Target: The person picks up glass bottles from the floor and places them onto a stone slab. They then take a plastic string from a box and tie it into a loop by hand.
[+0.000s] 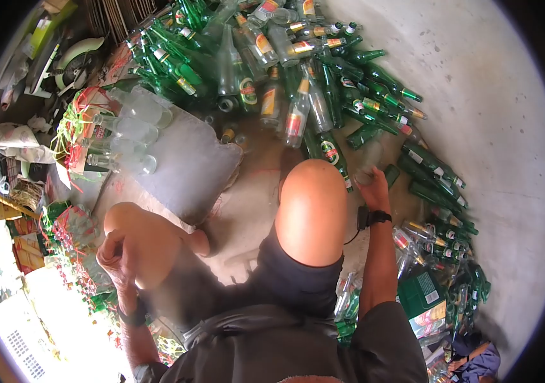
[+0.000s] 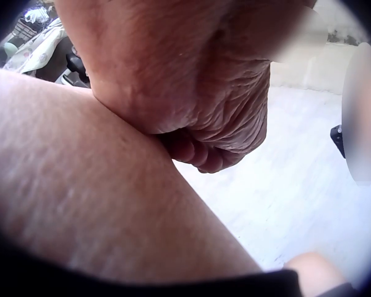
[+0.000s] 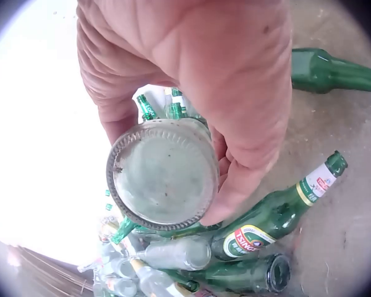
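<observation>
My right hand (image 1: pixel 373 186) grips a clear glass bottle (image 3: pixel 164 176), thumb and fingers around its body. In the right wrist view its round, ridged base faces the camera; its neck is hidden behind the base. Close by lies a green bottle with a Tsingtao label (image 3: pixel 260 232), and another green bottle (image 3: pixel 321 71) is on the floor. My left hand (image 1: pixel 117 260) rests on the left knee (image 2: pixel 80 173), fingers loosely curled and holding nothing.
A large heap of green and clear bottles (image 1: pixel 272 70) spreads against the pale wall (image 1: pixel 476 96). Several clear bottles (image 1: pixel 133 131) lie in a row on a grey mat (image 1: pixel 186 166) to the left, beside red and green plastic strands (image 1: pixel 74 124). A green carton (image 1: pixel 422 293) stands at right.
</observation>
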A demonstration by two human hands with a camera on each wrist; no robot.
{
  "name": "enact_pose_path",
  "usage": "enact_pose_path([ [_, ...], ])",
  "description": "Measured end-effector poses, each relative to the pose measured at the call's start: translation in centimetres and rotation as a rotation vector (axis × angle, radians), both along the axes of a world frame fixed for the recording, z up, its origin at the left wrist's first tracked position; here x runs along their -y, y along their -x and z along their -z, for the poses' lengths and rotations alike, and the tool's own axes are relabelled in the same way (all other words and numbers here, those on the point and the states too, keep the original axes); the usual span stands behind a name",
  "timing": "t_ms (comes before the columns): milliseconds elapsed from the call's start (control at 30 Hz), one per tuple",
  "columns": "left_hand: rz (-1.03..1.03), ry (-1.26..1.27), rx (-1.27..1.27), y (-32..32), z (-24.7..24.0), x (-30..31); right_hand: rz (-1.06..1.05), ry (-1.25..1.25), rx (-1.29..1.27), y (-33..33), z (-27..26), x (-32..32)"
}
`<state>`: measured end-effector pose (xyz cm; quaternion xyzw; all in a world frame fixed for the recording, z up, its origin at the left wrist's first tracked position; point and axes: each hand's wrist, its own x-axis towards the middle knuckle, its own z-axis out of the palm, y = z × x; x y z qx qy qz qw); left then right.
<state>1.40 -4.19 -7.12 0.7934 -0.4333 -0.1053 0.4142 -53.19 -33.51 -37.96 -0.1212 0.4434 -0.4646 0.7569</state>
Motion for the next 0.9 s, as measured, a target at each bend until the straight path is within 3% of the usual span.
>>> enact_pose_path([
  [400,0.015,-0.013,0.016,0.1,-0.2,-0.3,-0.220,0.203,-0.061,-2.3,-9.9,-2.7],
  [500,0.043,-0.070,-0.200,0.4,-1.6,0.5,-0.211,0.327,-0.124,-4.1,-15.8,-2.7],
  [567,0.125,-0.127,-0.234,0.6,-2.0,1.1,-0.349,0.501,-0.214,-5.0,-19.1,-2.2],
  [633,0.100,-0.148,-0.462,2.5,-4.1,1.9,-0.419,0.620,-0.224,-7.5,-23.8,-2.7],
  [667,0.117,0.007,-0.554,3.0,-3.2,1.5,-0.445,0.652,-0.245,-9.0,-26.4,-3.3],
  [700,0.164,-0.164,-0.461,3.7,-4.9,2.7,-0.505,0.671,-0.285,-9.5,-27.6,-3.5],
  [800,0.337,-0.019,-0.637,5.5,-6.7,5.0,-0.616,0.754,-0.406,-13.7,-32.6,-5.4],
  [900,0.364,0.094,-0.703,7.3,-8.2,7.2,-0.749,0.784,-0.376,-16.0,-35.1,-6.9],
])
